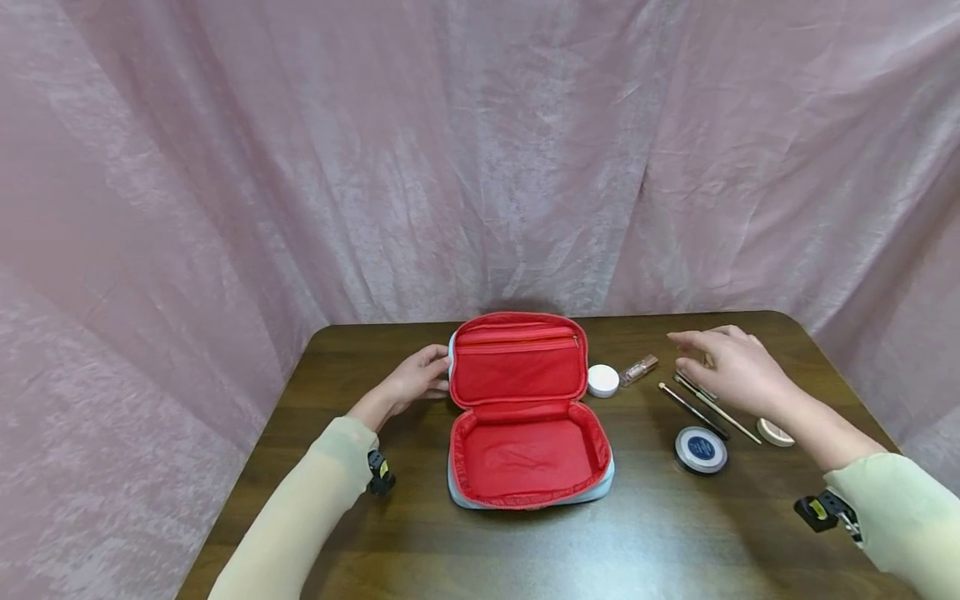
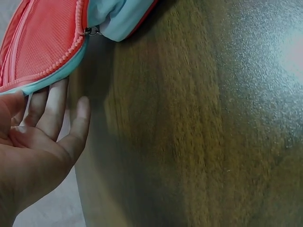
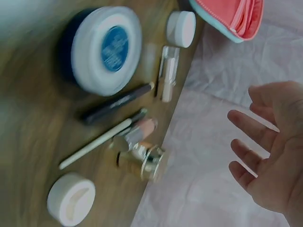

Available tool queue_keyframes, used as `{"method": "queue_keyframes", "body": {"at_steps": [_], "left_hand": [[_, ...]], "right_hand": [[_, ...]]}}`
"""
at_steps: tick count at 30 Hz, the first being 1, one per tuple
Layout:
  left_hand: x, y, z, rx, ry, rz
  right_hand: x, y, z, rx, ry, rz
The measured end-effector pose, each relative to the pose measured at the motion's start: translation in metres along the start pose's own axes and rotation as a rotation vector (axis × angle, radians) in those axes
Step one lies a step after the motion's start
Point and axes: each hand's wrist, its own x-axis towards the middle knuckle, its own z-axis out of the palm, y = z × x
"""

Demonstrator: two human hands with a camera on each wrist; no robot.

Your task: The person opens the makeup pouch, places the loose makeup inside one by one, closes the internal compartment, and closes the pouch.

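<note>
An unzipped cosmetic bag (image 1: 534,458), red inside and light blue outside, lies on the table with its lid raised at the back. My left hand (image 1: 411,379) holds the lid's left edge; in the left wrist view the thumb is at the zipper rim and the fingers reach behind the lid (image 2: 47,42). Over the makeup items at the right, my right hand (image 1: 731,362) hovers with nothing in it, fingers loosely bent. Closest beneath it are a thin pale stick (image 1: 731,417), a dark makeup pencil or brush (image 1: 693,410) and a small gold-banded bottle (image 3: 147,163).
Right of the bag stand a white jar (image 1: 603,381) and a clear lip gloss tube (image 1: 639,370). A round powder container with a blue label (image 1: 701,450) sits nearer, and a small white round pot (image 1: 774,432) lies by the right forearm. Pink curtain (image 1: 480,167) hangs behind the table.
</note>
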Motion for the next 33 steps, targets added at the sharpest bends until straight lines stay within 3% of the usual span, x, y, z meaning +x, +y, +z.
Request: {"method": "queue_keyframes", "body": {"at_steps": [6, 13, 21, 33], "left_hand": [[-0.001, -0.001, -0.002, 0.001, -0.019, 0.023], [-0.001, -0.002, -0.003, -0.006, -0.031, 0.039], [-0.001, -0.001, -0.007, -0.008, -0.039, 0.049], [-0.002, 0.0, -0.01, 0.003, -0.045, 0.06]], "right_hand": [[-0.023, 0.007, -0.001, -0.15, -0.029, -0.114], [-0.047, 0.007, 0.008, -0.279, -0.167, -0.135], [-0.063, 0.008, 0.027, -0.295, -0.194, -0.168], [-0.063, 0.006, 0.034, -0.331, -0.211, -0.185]]}}
